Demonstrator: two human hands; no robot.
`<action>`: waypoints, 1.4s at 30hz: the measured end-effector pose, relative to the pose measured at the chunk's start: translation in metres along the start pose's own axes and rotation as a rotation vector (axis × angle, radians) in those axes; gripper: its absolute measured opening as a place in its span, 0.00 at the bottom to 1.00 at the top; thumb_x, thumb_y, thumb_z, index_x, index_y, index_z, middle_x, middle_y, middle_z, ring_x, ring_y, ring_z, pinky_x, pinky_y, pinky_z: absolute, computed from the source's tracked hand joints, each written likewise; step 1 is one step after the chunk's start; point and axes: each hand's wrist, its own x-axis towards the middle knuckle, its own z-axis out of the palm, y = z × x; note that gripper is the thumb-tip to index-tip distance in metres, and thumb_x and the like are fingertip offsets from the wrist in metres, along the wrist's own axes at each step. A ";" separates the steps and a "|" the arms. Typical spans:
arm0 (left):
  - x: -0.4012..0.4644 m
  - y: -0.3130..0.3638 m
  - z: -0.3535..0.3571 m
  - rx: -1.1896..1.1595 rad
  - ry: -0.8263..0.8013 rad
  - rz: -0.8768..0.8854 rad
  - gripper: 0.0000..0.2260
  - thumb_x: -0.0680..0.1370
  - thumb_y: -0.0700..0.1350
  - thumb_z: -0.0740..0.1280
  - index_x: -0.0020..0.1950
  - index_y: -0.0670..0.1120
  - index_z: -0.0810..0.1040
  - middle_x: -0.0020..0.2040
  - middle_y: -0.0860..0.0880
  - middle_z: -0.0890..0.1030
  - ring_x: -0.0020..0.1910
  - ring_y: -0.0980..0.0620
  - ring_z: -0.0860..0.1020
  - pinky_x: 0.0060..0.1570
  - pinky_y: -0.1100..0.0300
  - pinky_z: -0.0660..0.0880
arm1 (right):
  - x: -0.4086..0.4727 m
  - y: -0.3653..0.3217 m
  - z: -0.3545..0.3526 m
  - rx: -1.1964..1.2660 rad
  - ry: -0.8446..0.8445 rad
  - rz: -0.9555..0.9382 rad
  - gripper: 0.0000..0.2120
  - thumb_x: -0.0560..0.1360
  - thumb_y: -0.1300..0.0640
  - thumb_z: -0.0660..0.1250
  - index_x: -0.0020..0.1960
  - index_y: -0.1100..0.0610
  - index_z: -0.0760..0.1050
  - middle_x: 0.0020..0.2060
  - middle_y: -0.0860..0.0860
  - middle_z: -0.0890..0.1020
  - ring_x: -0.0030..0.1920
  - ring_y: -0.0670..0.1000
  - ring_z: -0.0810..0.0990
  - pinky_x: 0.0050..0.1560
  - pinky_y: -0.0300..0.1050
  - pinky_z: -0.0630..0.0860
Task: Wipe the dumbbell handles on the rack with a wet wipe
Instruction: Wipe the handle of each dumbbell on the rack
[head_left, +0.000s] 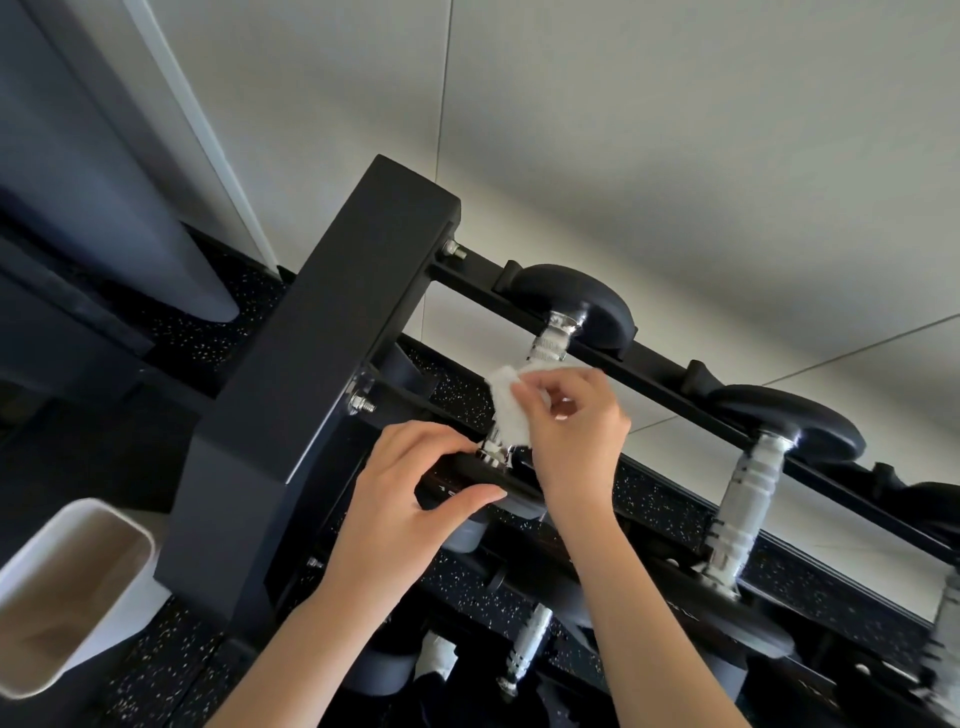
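Right hand (566, 431) pinches wet wipe (511, 410) against near-left dumbbell handle (550, 340) for scrubbing; left hand (415, 483) clasps dumbbell head (467, 480), steadying it.

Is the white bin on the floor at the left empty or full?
Empty, as far as shown. The bin stands open beside the rack, and only its bare inner walls are seen; its lower part is out of view.

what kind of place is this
Most likely a gym or home workout room: a black dumbbell rack holding round-headed dumbbells with knurled metal handles, over speckled rubber flooring.
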 end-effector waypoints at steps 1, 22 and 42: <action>0.000 0.000 0.000 -0.004 0.005 0.001 0.14 0.69 0.57 0.70 0.51 0.53 0.80 0.52 0.62 0.76 0.58 0.55 0.73 0.57 0.68 0.67 | -0.008 0.003 -0.002 -0.017 -0.057 -0.026 0.04 0.68 0.63 0.74 0.39 0.55 0.81 0.40 0.47 0.77 0.37 0.39 0.74 0.38 0.26 0.69; -0.003 0.002 0.003 0.019 0.027 -0.018 0.14 0.69 0.58 0.69 0.51 0.54 0.80 0.54 0.62 0.75 0.59 0.57 0.73 0.57 0.74 0.64 | 0.010 0.013 -0.011 0.370 0.045 0.401 0.03 0.70 0.59 0.73 0.40 0.56 0.79 0.35 0.50 0.83 0.36 0.45 0.80 0.46 0.44 0.80; -0.003 0.000 0.005 0.012 0.038 -0.008 0.14 0.69 0.56 0.70 0.51 0.52 0.81 0.53 0.61 0.76 0.58 0.57 0.74 0.58 0.74 0.64 | 0.029 0.015 0.002 0.706 -0.065 0.596 0.15 0.76 0.57 0.66 0.60 0.63 0.76 0.51 0.55 0.83 0.53 0.53 0.82 0.59 0.52 0.77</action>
